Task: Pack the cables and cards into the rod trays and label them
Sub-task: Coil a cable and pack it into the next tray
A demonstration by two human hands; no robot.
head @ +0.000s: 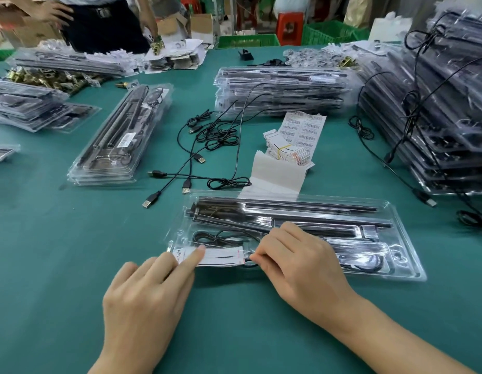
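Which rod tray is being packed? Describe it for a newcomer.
On the green table, look at the near edge. The clear rod tray lies alone there. Unlike the stacks behind, it has a white card held by the left hand and right hand.

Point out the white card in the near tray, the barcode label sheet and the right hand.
white card (221, 255): head view, its printed middle
barcode label sheet (304, 129): head view, sheet centre
right hand (296, 263): head view, back of the hand
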